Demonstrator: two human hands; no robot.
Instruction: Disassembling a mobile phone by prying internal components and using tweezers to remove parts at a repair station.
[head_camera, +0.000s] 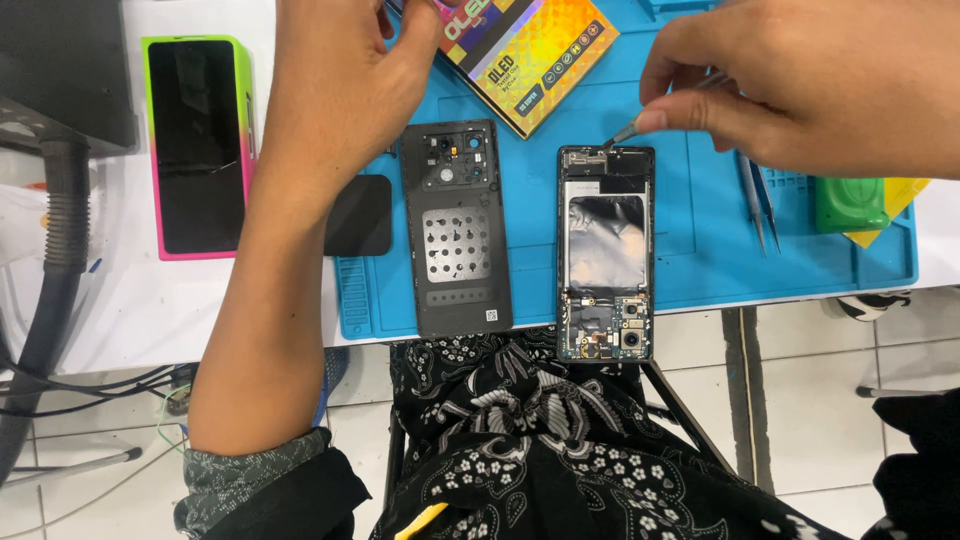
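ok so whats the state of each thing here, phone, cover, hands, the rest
opened phone: back off, insides showing, flat on the blue mat
back cover: removed, inner side up, beside the phone
right hand: pinching a thin metal tool, tip at the phone's top edge
left hand: raised over the mat; what it holds cannot be told
spare tweezers: lying unused on the mat
pink and green box: closed, flat

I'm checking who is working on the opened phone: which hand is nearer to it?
Right. The right hand holds tweezers at the opened phone; the left hand is up-left, beyond the back cover.
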